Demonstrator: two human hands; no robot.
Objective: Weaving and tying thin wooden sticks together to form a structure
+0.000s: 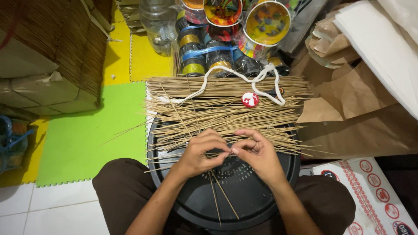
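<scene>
A heap of thin tan sticks point(226, 109) lies across the far half of a round black tray point(244, 200) resting on my lap. My left hand point(201, 152) and my right hand point(257, 153) meet over the tray's middle, fingertips pinched together on a thin stick point(220, 153) at the near edge of the heap. Two loose sticks point(222, 198) lie on the bare black surface below my hands. A white cord point(226, 75) loops over the far side of the heap, beside a small red and white round cap point(250, 99).
Spools of coloured tape and round tins point(226, 39) stand behind the sticks, with a clear plastic jar point(159, 24). Brown paper point(348, 100) is piled to the right, a printed white box point(374, 196) near my right knee. Green point(91, 135) and yellow foam mats cover the floor left; a woven-mat bundle point(52, 52) sits far left.
</scene>
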